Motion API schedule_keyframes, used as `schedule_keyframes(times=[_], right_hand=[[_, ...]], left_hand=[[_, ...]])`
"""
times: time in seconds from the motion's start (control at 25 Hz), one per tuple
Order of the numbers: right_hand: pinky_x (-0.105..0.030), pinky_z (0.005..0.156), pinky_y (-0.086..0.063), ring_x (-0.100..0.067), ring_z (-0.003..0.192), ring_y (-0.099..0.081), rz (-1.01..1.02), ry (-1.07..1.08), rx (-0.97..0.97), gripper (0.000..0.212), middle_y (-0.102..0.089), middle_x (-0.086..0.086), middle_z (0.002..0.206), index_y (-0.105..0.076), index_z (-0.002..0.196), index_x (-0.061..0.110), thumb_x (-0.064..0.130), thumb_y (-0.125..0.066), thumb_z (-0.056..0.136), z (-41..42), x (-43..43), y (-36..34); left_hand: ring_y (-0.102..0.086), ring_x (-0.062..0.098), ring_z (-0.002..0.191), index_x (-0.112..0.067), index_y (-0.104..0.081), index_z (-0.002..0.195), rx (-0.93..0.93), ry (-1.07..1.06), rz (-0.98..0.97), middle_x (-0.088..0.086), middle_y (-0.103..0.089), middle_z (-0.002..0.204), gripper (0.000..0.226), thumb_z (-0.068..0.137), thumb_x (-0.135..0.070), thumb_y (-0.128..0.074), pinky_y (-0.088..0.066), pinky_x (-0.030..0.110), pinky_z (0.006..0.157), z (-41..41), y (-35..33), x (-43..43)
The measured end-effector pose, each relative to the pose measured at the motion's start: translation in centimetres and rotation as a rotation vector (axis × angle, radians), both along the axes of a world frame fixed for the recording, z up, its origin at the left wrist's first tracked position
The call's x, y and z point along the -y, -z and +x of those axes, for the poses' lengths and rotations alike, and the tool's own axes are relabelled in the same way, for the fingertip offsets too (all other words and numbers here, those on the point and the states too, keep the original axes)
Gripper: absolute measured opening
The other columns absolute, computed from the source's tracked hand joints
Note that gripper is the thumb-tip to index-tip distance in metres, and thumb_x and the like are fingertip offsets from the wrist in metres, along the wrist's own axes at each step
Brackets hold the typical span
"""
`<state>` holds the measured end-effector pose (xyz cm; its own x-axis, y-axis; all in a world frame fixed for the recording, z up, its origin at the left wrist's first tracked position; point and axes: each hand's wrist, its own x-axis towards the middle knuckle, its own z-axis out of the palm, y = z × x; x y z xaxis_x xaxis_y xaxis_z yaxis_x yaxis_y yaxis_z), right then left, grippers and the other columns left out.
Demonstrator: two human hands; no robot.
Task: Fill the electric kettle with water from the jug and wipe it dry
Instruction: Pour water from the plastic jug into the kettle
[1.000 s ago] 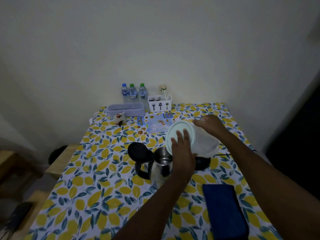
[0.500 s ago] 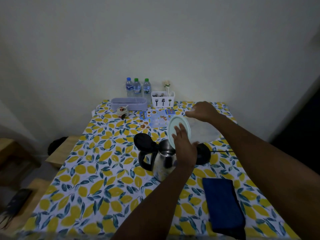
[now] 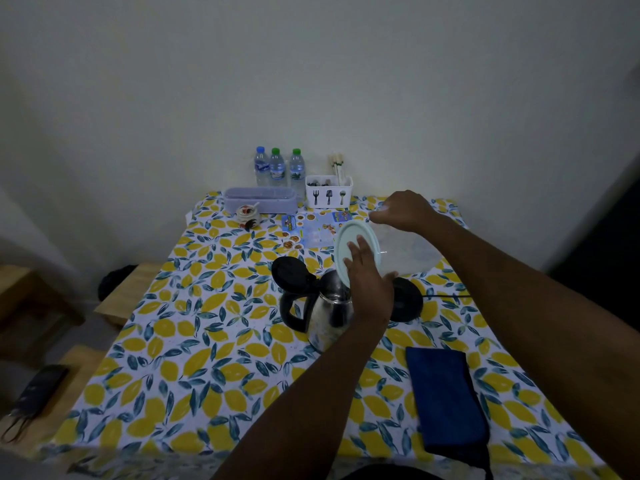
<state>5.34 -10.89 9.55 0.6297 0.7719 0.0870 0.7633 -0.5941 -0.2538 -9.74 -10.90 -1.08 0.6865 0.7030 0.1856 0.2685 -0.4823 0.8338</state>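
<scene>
A steel electric kettle with a black handle stands mid-table, its black lid flipped open to the left. Over its mouth a clear plastic jug is tipped on its side, its pale green lid facing the kettle. My right hand grips the jug from above at its far end. My left hand presses flat against the jug's lid, fingers spread, and hides part of the kettle's rim. A folded dark blue cloth lies at the front right.
The black kettle base with its cord sits just right of the kettle. Against the wall stand three water bottles, a white cutlery holder, a grey box and a small jar. Wooden benches stand to the left.
The jug has tipped further over the kettle's mouth, with my right hand lifting its far end. My left hand has stayed on the lid. The camera view has shifted.
</scene>
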Motion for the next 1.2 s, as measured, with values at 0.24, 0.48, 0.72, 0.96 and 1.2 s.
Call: schedule_keyframes(times=[0.24, 0.48, 0.72, 0.96, 1.2], right_hand=[[-0.03, 0.049, -0.023, -0.018, 0.048, -0.033, 0.012, 0.01, -0.009, 0.051, -0.031, -0.001, 0.049, -0.033, 0.045, 0.017, 0.045, -0.064, 0.074, 0.2, 0.3, 0.3], [-0.03, 0.049, -0.021, -0.018, 0.048, -0.03, 0.017, 0.015, -0.015, 0.051, -0.027, 0.0, 0.049, -0.03, 0.046, 0.017, 0.045, -0.063, 0.073, 0.2, 0.3, 0.5], [-0.031, 0.05, -0.022, -0.018, 0.048, -0.031, 0.033, 0.041, -0.038, 0.047, -0.029, 0.0, 0.049, -0.031, 0.048, 0.017, 0.043, -0.061, 0.074, 0.3, 0.7, 0.5], [-0.032, 0.051, -0.025, -0.018, 0.045, -0.032, 0.226, 0.156, -0.249, 0.049, -0.028, 0.0, 0.046, -0.03, 0.047, 0.018, 0.041, -0.061, 0.077, 1.8, 3.9, 3.5], [-0.035, 0.059, -0.04, -0.023, 0.056, -0.047, 0.391, 0.394, -0.577, 0.036, -0.047, -0.009, 0.059, -0.048, 0.061, 0.013, 0.038, -0.059, 0.085, 4.4, 9.1, 8.1]], left_hand=[[-0.007, 0.031, 0.147, -0.026, 0.012, 0.148, -0.055, 0.041, 0.021, 0.011, -0.004, 0.161, 0.097, 0.089, -0.03, -0.064, -0.027, 0.049, 0.116, -0.4, -0.4, -0.1], [-0.009, 0.034, 0.146, -0.017, 0.004, 0.151, -0.081, 0.042, 0.036, 0.011, -0.002, 0.161, 0.095, 0.087, -0.029, -0.066, -0.036, 0.051, 0.11, -0.3, -0.4, -0.3], [-0.009, 0.033, 0.146, -0.025, 0.001, 0.151, -0.071, 0.078, 0.031, 0.01, -0.003, 0.161, 0.09, 0.088, -0.026, -0.064, -0.026, 0.051, 0.116, -0.5, -0.7, -0.5], [-0.01, 0.043, 0.144, -0.014, 0.006, 0.15, -0.267, 0.146, 0.283, 0.015, -0.002, 0.16, 0.093, 0.089, -0.027, -0.063, -0.028, 0.05, 0.114, 0.7, 0.1, -0.4], [-0.011, 0.049, 0.142, -0.015, 0.003, 0.151, -0.411, 0.309, 0.488, 0.018, -0.004, 0.16, 0.093, 0.088, -0.024, -0.065, -0.02, 0.05, 0.116, 3.5, 1.1, 1.1]])
